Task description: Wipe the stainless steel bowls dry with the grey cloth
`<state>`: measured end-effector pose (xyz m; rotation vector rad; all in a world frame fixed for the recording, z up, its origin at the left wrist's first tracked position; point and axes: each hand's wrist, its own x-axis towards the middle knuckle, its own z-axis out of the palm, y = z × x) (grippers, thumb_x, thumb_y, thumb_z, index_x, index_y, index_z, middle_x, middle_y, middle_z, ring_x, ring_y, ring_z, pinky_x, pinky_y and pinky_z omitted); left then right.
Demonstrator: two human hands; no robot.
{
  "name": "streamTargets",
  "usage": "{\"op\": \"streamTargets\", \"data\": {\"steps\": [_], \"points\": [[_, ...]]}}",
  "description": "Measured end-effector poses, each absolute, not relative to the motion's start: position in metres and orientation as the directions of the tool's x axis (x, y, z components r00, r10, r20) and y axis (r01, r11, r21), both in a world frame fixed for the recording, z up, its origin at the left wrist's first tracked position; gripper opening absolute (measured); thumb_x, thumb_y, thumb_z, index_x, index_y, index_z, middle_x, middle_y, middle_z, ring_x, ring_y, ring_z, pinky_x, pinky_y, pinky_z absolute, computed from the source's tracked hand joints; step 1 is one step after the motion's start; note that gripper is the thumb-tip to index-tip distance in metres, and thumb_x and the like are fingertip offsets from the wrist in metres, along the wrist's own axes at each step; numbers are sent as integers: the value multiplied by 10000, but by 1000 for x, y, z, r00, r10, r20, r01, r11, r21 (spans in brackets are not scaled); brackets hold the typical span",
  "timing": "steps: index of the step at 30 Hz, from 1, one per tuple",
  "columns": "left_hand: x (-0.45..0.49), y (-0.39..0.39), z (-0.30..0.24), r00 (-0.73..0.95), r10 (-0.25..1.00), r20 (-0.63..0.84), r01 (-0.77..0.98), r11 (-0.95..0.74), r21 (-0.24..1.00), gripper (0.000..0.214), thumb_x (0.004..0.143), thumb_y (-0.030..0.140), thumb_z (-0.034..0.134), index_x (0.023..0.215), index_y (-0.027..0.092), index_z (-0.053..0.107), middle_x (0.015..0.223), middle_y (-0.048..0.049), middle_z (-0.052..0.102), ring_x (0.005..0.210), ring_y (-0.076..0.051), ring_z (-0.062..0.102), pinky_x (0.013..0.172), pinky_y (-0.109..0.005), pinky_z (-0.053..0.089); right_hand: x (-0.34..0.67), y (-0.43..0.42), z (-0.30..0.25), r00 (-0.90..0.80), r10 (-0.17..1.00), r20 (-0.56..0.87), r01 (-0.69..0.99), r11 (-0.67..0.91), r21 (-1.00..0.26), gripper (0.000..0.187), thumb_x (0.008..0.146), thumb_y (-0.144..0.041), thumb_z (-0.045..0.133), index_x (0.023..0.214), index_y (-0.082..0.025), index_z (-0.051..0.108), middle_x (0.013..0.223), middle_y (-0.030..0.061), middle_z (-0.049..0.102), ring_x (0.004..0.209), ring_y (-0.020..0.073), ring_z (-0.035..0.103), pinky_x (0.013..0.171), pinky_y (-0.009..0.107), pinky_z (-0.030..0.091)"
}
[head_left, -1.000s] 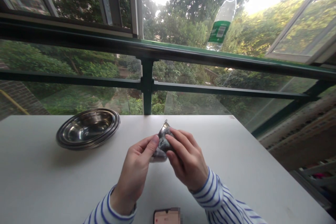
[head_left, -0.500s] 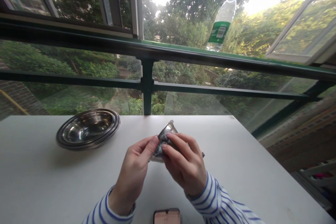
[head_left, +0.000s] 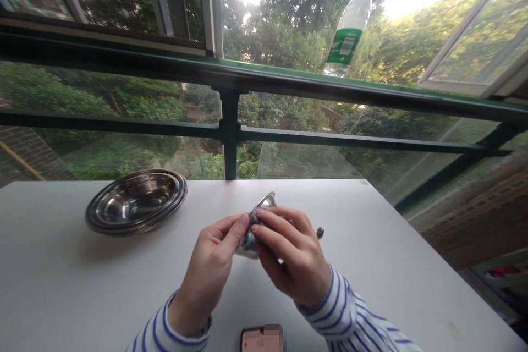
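Above the white table, my left hand (head_left: 212, 269) is closed, with thumb and fingers pinching the left edge of a small shiny metal piece (head_left: 268, 200). Its full shape is hidden behind my hands; a curved rim with a small tip shows at the top. My right hand (head_left: 292, 250) presses its bent fingers on a grey-and-black mottled cloth-like wad (head_left: 249, 238) lying against the metal. A small dark textured end (head_left: 320, 232) sticks out beyond the right hand; I cannot tell whether it belongs to the wad.
A stack of steel bowls (head_left: 136, 203) stands at the left on the white table (head_left: 103, 291). A phone (head_left: 262, 339) lies at the near edge. Behind the table runs a dark green railing (head_left: 289, 85), with a green-labelled plastic bottle (head_left: 348, 30) standing on it.
My right hand's fingers have slid slightly left over the metal piece, covering more of it. The dark end at the right shows more. My left hand keeps its pinch.
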<state>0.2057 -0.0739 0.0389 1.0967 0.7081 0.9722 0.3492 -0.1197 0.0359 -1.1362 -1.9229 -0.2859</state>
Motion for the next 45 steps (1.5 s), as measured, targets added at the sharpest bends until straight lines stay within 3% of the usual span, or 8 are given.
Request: {"op": "streamTargets", "data": {"steps": [7, 14, 19, 24, 29, 34, 40, 45], "points": [[207, -76, 43, 433, 901, -27, -234, 142, 962, 270, 793, 330, 553, 868, 129, 716, 749, -65, 691, 648, -143, 569, 617, -234, 427, 365, -107, 31, 106, 676, 730, 765, 413, -494, 220, 848, -162, 468, 1034, -191, 581, 982, 74, 645, 925, 185, 579, 809, 350, 491], [209, -73, 39, 411, 910, -51, -319, 196, 927, 233, 760, 315, 593, 892, 163, 709, 815, -50, 691, 754, -174, 587, 705, -270, 450, 353, -119, 38, -315, 612, 726, 798, 585, -147, 277, 805, -179, 528, 1079, -192, 568, 1132, 68, 609, 1040, 233, 502, 856, 407, 445], [209, -75, 37, 435, 899, -59, -297, 205, 932, 240, 778, 318, 572, 894, 158, 708, 793, -51, 687, 750, -164, 584, 701, -259, 444, 357, -119, 41, -215, 655, 725, 858, 481, -180, 248, 824, -173, 500, 1064, -177, 560, 1116, 82, 610, 995, 225, 516, 830, 395, 445], [208, -74, 38, 411, 909, -63, -315, 207, 926, 224, 757, 317, 596, 864, 159, 714, 786, -49, 683, 724, -158, 576, 659, -246, 443, 355, -118, 42, -388, 651, 652, 814, 574, -89, 232, 819, -202, 502, 1039, -202, 573, 1124, 48, 608, 1024, 218, 500, 844, 380, 430], [209, -75, 40, 422, 903, -77, -258, 201, 945, 271, 753, 354, 591, 850, 135, 718, 719, -58, 677, 652, -149, 566, 622, -245, 440, 360, -116, 40, -192, 660, 727, 858, 472, -202, 236, 836, -176, 471, 1057, -183, 554, 1101, 76, 615, 958, 219, 518, 808, 394, 452], [208, -74, 41, 408, 911, -63, -297, 198, 934, 244, 737, 337, 611, 852, 150, 717, 734, -43, 677, 691, -156, 579, 650, -246, 447, 352, -119, 42, -367, 654, 662, 820, 564, -102, 240, 823, -195, 491, 1050, -200, 568, 1146, 39, 597, 1013, 228, 490, 845, 397, 430], [209, -75, 43, 425, 902, -80, -246, 201, 948, 253, 757, 341, 589, 819, 133, 718, 695, -49, 673, 628, -130, 557, 587, -219, 427, 361, -114, 40, -154, 677, 720, 852, 459, -250, 239, 843, -159, 454, 1065, -175, 541, 1086, 75, 617, 927, 202, 529, 809, 375, 461], [208, -73, 42, 434, 896, -95, -295, 241, 925, 222, 760, 313, 594, 866, 155, 708, 726, -28, 673, 676, -127, 566, 620, -211, 432, 354, -119, 44, -358, 663, 658, 836, 541, -90, 230, 826, -199, 489, 1043, -185, 563, 1137, 49, 596, 979, 220, 496, 829, 383, 435]]}}
